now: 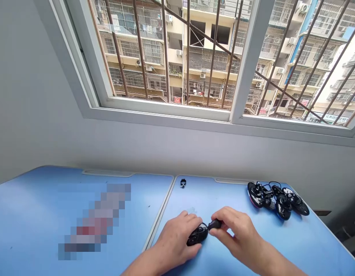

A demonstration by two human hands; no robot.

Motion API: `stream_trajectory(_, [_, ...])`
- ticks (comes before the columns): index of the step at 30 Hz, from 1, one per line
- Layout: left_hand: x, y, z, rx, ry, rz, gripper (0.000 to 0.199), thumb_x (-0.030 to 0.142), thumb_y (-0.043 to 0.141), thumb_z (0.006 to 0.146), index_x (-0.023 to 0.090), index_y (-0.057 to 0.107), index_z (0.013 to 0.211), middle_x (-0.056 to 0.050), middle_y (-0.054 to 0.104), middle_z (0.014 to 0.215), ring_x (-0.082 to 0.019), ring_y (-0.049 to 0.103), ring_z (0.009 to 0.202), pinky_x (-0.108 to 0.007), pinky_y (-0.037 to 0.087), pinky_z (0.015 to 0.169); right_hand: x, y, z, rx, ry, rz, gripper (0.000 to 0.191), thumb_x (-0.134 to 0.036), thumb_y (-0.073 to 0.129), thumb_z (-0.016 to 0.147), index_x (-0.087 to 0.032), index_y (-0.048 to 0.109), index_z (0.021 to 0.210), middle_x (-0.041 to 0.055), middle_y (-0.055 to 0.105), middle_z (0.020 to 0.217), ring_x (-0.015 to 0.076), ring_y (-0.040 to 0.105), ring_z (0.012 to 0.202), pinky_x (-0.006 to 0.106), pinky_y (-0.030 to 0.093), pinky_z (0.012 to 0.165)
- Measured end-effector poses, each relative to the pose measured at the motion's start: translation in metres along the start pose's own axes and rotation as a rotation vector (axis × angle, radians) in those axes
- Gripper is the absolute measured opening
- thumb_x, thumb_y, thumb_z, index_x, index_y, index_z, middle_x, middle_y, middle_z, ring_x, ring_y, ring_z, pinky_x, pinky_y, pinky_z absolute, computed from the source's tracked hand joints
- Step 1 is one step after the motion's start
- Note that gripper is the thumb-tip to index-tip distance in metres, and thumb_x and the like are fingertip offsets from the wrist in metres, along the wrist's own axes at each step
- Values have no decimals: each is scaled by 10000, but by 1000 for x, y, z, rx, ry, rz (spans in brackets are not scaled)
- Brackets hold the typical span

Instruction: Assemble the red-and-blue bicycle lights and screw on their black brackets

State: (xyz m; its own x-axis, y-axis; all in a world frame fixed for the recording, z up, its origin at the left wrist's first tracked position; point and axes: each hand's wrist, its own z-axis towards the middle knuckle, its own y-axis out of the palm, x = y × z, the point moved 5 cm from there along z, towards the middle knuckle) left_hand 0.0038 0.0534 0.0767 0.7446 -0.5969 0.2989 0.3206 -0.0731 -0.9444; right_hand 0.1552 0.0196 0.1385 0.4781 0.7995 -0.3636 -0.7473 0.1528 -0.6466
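My left hand is closed around a rounded black device with a thin black cable, holding it on the blue tabletop. Its fingers cover the device's left side. Just to the right, my right hand pinches the black handle of a small screwdriver between thumb and fingers. The tool's thin end points left and meets the device's right edge near the cable. Whether it sits in a screw is too small to tell.
Several similar black devices with cables lie heaped at the right rear of the table. A small black ring clamp is near the back edge. A pixelated patch hides something on the left. A barred window stands behind.
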Motion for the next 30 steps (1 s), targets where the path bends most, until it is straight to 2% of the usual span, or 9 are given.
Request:
stream_trajectory(3, [0, -2, 0, -7, -9, -24, 240, 154, 584, 662, 252, 587, 880, 7, 663, 867, -220, 546, 793, -287, 421, 665, 1, -5, 3, -102, 35, 112, 112, -243, 535, 943, -196, 572, 1038, 38, 658, 786, 134, 592, 652, 207, 486, 534])
stream_trajectory(7, [0, -4, 0, -9, -13, -38, 301, 154, 597, 653, 264, 598, 933, 9, 662, 855, -226, 548, 804, -287, 431, 671, -2, -14, 5, -244, 14, 175, 400, -109, 491, 930, -244, 482, 1306, 80, 685, 1068, 157, 647, 889, 254, 552, 707])
stream_trajectory(10, [-1, -4, 0, -7, -2, -69, 334, 173, 617, 668, 270, 591, 986, 3, 664, 955, -231, 557, 853, -299, 446, 709, -4, -19, 6, -264, -49, 126, 479, -52, 438, 925, -259, 439, 1357, 86, 684, 1116, 179, 646, 973, 323, 547, 813])
stream_trajectory(12, [-1, -3, 0, -17, 16, -101, 346, 203, 648, 677, 268, 579, 1009, -4, 650, 1070, -236, 558, 903, -310, 454, 745, -4, -21, 7, -257, -83, 113, 470, -44, 426, 927, -255, 442, 1347, 82, 693, 1096, 179, 649, 949, 325, 545, 801])
stream_trajectory(14, [-1, -2, 0, -45, 27, -115, 364, 241, 680, 671, 260, 569, 1017, -11, 643, 1103, -241, 552, 907, -319, 453, 750, -4, -21, 8, -265, -92, 114, 440, -47, 417, 936, -245, 456, 1327, 77, 700, 1064, 173, 650, 908, 309, 541, 772])
stream_trajectory(22, [2, -3, -1, -61, 88, -52, 310, 152, 573, 682, 252, 568, 975, -1, 644, 895, -218, 517, 798, -287, 395, 655, -7, -16, 7, -289, -83, 118, 301, -68, 441, 936, -218, 540, 1177, 47, 722, 918, 167, 636, 773, 282, 508, 691])
stream_trajectory(30, [-2, 0, 2, -21, 93, 21, 257, 156, 570, 661, 241, 567, 904, 5, 632, 830, -212, 501, 753, -287, 363, 613, -8, -11, 4, -246, -123, 55, 179, -154, 442, 976, -200, 552, 1109, 45, 709, 814, 159, 619, 684, 257, 493, 623])
